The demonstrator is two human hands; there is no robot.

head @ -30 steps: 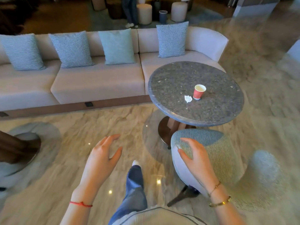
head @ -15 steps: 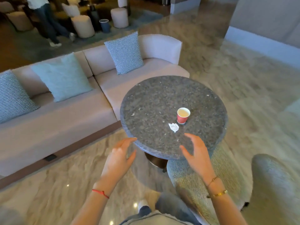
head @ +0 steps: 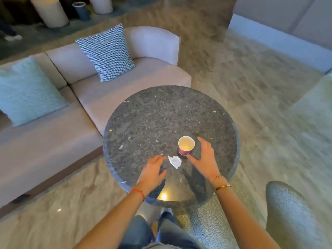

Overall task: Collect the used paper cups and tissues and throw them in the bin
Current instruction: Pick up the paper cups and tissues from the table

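A polished beige marble floor (head: pixel 251 90) fills most of the view. On the far left stands a long pale beige fabric sofa (head: pixel 53 133), its curved end reaching toward the middle. Two cushions lean against its back: a plain light teal square cushion (head: pixel 27 90) on the left and a black-and-white checked square cushion (head: pixel 107 53) to its right. In the centre, just in front of the sofa's end, is a round dark grey speckled stone table (head: pixel 152 114). Near me on the right, a grey-green textured fabric chair (head: pixel 291 216) sits beside the table, its seat partly tucked under the near edge.

Both my arms reach forward over the near half of the table. My left hand (head: pixel 152 171), with a red string bracelet (head: pixel 137 192) at the wrist, is spread open and palm down, holding nothing; its fingertips are just left of a small crumpled white tissue (head: pixel 174 161) that lies on the tabletop. I cannot tell whether they touch the tissue. My right hand (head: pixel 204 159), wearing thin gold bracelets (head: pixel 221 184) at the wrist, is opened wide with the thumb and fingers apart, also holding nothing. It sits just right of a small red paper cup with a cream inside (head: pixel 186 146), which stands upright on the table just beyond the tissue. The thumb tip is near the cup's base.
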